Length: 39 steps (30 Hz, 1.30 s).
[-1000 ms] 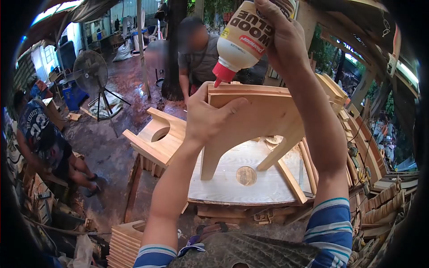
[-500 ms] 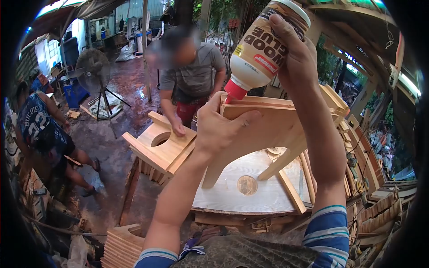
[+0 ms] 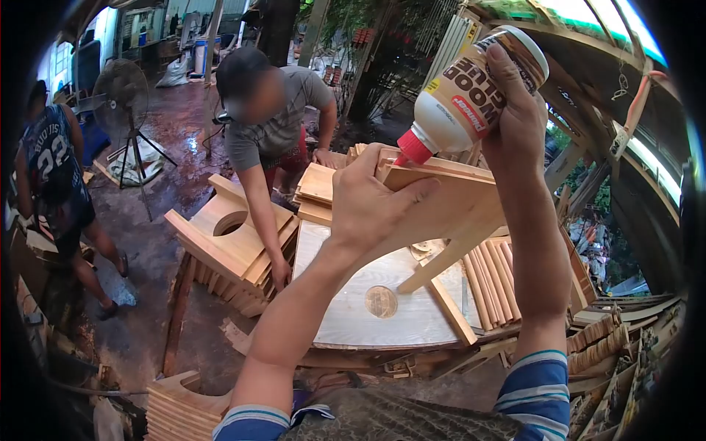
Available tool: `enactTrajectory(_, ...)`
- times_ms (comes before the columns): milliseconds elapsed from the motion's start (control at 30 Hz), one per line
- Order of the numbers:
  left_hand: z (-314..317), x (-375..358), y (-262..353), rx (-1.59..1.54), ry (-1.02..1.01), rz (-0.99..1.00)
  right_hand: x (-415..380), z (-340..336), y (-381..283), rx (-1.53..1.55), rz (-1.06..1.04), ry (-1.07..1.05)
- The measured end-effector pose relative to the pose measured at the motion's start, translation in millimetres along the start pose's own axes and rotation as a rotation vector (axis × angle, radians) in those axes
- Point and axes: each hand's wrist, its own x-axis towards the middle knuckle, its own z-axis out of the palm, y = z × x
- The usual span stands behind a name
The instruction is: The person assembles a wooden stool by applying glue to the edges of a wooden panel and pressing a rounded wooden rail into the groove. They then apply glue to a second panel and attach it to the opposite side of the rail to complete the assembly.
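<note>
Toward two o'clock the right hand (image 3: 518,114) is curled around the tilted glue bottle (image 3: 467,95), whose red tip (image 3: 415,147) points down at the wooden piece (image 3: 452,202) toward three o'clock, gripped by the half-closed left hand (image 3: 373,209).

Fisheye feed on my end: black corners, edges bowed. Roof gap (image 3: 585,13) blown out, up-right of wood glue bottle (image 3: 474,94); under-roof areas dim. Wet floor (image 3: 193,143) glints left of bottle. Its label (image 3: 462,82) reads sharp; co-worker's head (image 3: 250,81), left of it, blurred.
</note>
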Motion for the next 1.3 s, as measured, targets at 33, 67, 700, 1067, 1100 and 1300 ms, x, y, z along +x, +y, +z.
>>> enactTrajectory(33,0.2,-0.2,-2.3,-0.027,0.0,-0.009,-0.3,-1.5,1.3,-0.007,-0.004,0.008)
enactTrajectory(67,0.8,-2.0,-4.0,-0.053,-0.005,-0.017,-1.9,-2.7,3.5,0.008,-0.018,0.003)
enactTrajectory(700,8.9,-39.1,21.1,0.164,0.034,-0.008,-31.0,-108.3,-34.2,-0.013,-0.083,0.16)
enactTrajectory(1067,15.8,-104.1,64.8,0.398,-0.14,0.191,-112.7,-172.5,-83.1,0.068,-0.24,0.079)
enactTrajectory(1100,15.9,-109.4,65.2,0.383,-0.151,0.179,-117.6,-176.8,-86.7,0.051,-0.232,0.09)
enactTrajectory(1300,23.3,-138.6,64.6,0.232,0.016,0.006,-140.9,-195.8,-105.8,0.035,-0.177,0.077)
